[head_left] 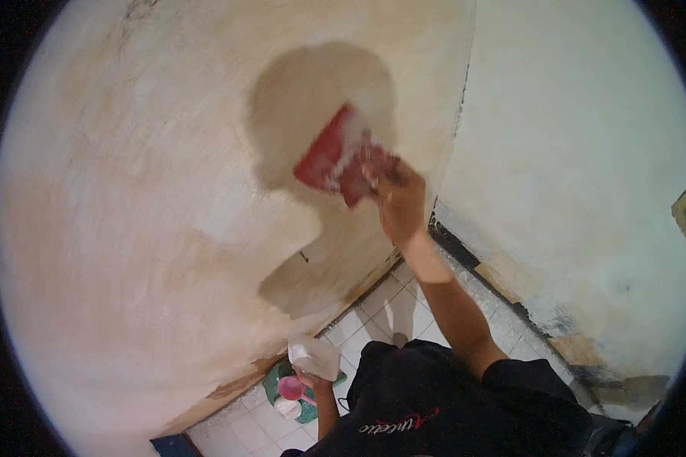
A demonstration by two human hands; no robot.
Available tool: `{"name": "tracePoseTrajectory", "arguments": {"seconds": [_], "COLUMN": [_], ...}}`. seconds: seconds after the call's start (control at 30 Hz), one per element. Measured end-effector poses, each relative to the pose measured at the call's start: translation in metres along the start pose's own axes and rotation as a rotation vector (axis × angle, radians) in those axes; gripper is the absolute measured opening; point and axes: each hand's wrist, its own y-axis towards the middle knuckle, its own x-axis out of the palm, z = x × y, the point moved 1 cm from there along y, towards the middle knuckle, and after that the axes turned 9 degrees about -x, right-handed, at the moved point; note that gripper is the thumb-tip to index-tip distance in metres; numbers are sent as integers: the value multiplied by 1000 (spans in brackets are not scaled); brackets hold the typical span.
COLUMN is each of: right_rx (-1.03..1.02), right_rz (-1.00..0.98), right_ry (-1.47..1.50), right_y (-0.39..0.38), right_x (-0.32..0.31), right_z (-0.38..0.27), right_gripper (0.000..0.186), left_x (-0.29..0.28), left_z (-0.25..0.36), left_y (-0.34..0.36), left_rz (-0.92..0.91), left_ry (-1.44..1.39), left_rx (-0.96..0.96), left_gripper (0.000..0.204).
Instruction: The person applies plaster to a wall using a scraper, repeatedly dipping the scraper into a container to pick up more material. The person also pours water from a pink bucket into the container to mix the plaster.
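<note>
My right hand (401,199) is raised toward the stained cream wall (168,152), its fingers closed round a red putty spreader (329,156). White smears cover part of the spreader's blade, and its outline is slightly blurred. Whether the blade touches the wall I cannot tell. Low by my side, my left hand (309,378) grips a whitish, boxy container (314,356); what it holds inside is not clear. Just below that hand, a pink dipper (290,388) shows against a green object (307,411) on the floor, next to a small white lump or tub (287,409).
A second, paler wall (572,152) meets the cream one at a corner on the right. Its base has a dark, chipped strip (503,293). White tiles (347,327) cover the floor. A dark blue object (175,445) lies at the lower left. My shadow falls on the cream wall.
</note>
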Motion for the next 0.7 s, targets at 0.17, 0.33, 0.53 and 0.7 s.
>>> {"name": "tracePoseTrajectory", "arguments": {"seconds": [0.17,0.33,0.53,0.7], "right_rx": [252,117,218,193], "right_rz": [86,98,140,171], "right_ry": [263,-315,-383,-53], "right_y": [77,88,59,-8], "right_x": [37,46,-21,-120], "right_z": [25,58,145,164], "right_gripper": [19,36,40,24], "left_x": [9,-7,17,1], "left_z": [-21,-3,-22,-17], "left_y": [3,-18,-10,-10], "left_rz": [41,43,123,121], "left_ry": [160,-39,1,24], "left_rx": [119,41,63,113], "left_gripper": [75,66,70,74]}}
